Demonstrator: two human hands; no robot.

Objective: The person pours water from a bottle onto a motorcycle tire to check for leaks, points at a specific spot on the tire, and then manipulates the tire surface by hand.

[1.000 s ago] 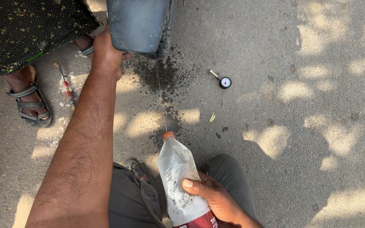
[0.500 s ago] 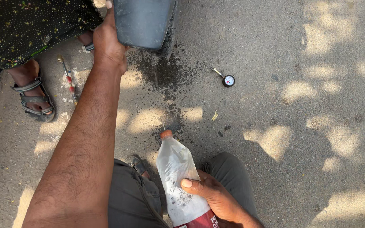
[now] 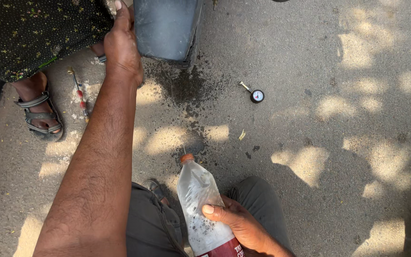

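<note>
Outdoor setting: grey asphalt ground (image 3: pixel 348 62), coarse-grained, dappled with sunlit patches under leaf shade. Dark wet stain (image 3: pixel 186 88) spreads near top centre. Small round gauge (image 3: pixel 257 95) and a red-handled tool (image 3: pixel 79 95) lie on the asphalt, well apart.

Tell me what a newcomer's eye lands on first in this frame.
The long left arm, whose left hand grips the edge of a dark tyre at top centre. Next, the clear plastic bottle held by the right hand at bottom centre, and the wet stain on the pavement below the tyre.
</note>
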